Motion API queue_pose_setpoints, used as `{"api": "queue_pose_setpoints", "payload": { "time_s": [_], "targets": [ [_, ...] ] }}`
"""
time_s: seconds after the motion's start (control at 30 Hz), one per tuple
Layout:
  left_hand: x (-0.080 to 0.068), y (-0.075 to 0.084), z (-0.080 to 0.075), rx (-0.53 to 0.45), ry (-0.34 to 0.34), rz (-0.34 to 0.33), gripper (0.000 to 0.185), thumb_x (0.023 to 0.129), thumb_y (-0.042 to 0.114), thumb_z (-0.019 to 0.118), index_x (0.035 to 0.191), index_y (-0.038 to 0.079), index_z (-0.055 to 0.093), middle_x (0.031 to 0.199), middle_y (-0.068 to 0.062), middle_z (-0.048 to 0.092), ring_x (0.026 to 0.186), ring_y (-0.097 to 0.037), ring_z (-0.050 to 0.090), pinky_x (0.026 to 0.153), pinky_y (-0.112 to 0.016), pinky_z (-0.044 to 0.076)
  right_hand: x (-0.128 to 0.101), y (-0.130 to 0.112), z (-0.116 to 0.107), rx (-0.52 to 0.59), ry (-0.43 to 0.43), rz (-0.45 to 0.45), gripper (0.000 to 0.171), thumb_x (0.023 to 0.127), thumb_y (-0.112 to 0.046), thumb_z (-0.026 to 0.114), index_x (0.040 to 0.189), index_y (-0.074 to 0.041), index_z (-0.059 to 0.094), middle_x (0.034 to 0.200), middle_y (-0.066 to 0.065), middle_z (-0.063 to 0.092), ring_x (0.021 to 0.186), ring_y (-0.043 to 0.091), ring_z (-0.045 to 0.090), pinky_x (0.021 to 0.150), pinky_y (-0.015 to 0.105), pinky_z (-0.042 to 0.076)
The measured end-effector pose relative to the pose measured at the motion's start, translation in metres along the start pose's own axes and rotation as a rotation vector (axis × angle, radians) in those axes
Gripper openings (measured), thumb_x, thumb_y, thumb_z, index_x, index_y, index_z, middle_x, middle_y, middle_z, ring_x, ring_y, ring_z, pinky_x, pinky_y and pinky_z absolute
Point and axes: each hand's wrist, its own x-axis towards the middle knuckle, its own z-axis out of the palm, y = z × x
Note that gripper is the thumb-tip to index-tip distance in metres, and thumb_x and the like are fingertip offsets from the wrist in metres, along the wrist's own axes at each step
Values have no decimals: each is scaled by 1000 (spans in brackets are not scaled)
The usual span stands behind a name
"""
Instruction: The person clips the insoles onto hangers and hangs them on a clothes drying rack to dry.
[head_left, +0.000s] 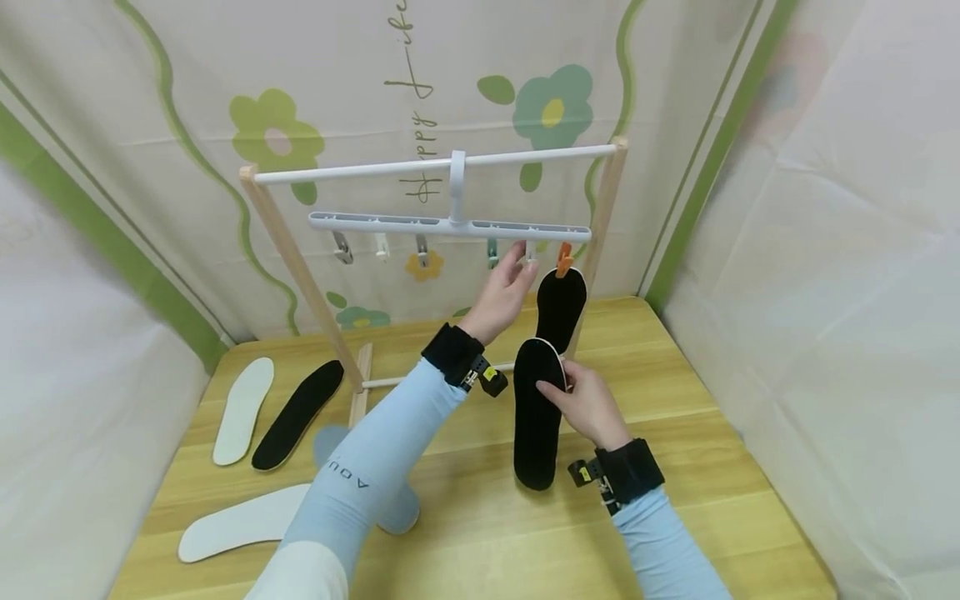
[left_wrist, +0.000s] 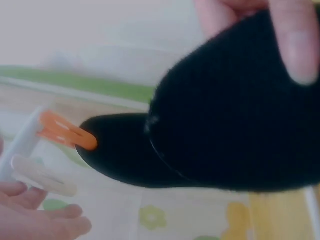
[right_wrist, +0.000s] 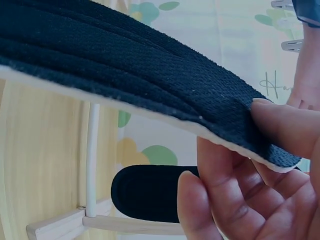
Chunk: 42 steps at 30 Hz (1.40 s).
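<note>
My right hand (head_left: 592, 404) pinches the edge of a black insole (head_left: 536, 425), thumb on its dark face and fingers behind. That insole is held upright above the table, its pale edge showing in the right wrist view. My left hand (head_left: 501, 296) reaches up to a white clip (head_left: 530, 250) on the hanger (head_left: 390, 223), with fingertips right at it. In the left wrist view its fingers (left_wrist: 65, 227) lie loosely bent beside the clip. Just to the right, an orange clip (head_left: 564, 260) holds another black insole (head_left: 562, 304) by its top end.
The hanger hooks over the white rod of a wooden rack (head_left: 300, 267). Grey, white and green clips (head_left: 492, 252) hang along it. On the wooden table (head_left: 645, 533) at left lie a white insole (head_left: 243, 411), a black insole (head_left: 298, 415) and further pale insoles, partly behind my left sleeve.
</note>
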Motion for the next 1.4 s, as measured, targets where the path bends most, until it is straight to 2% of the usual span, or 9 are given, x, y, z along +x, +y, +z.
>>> {"api": "queue_pose_setpoints", "payload": {
  "time_s": [0.1,0.27,0.5,0.63,0.9,1.03,1.4],
  "targets": [
    [2,6,2,15,21,11,54,108,27,42,157,14,24,157,-9,34,140,-21,38,112,-38,34,1,-1,0,4,8,-12,19,95,-29,69,92,-11,63,78,2,62,66,19,54,59,33,44],
    [5,13,5,32,44,-11,52,106,27,45,154,13,33,149,-9,46,136,-19,44,109,-33,37,3,-3,-3,32,0,-4,20,99,-31,63,94,-12,61,80,3,58,66,20,51,59,34,43],
    [3,14,5,48,95,-37,47,106,31,47,147,10,46,144,-6,52,130,-17,50,107,-37,41,8,-7,-6,56,6,-7,20,102,-29,58,95,-10,57,79,6,52,67,23,49,59,35,41],
    [0,14,3,54,124,-28,41,105,33,49,137,8,56,133,-4,60,121,-16,55,102,-38,45,12,-10,-6,43,44,-48,19,101,-26,60,93,-9,57,74,4,48,63,21,47,57,33,39],
    [-4,10,3,17,125,-22,37,104,34,51,129,7,58,124,-11,64,114,-16,57,99,-37,45,18,-17,-5,5,116,-110,23,99,-21,63,84,-8,53,65,2,42,56,20,43,54,32,34],
    [-7,11,2,3,116,-16,39,103,35,51,129,7,57,121,-9,65,114,-14,56,100,-36,45,21,-21,-3,-8,138,-128,22,98,-20,64,84,-8,54,63,2,43,55,20,44,53,32,34],
    [-12,16,2,0,151,-17,35,99,36,57,122,12,65,112,-1,71,112,-9,59,101,-36,44,36,-21,1,-6,194,-166,23,98,-19,64,81,-7,55,62,3,42,54,21,43,53,33,33]
  ]
}}
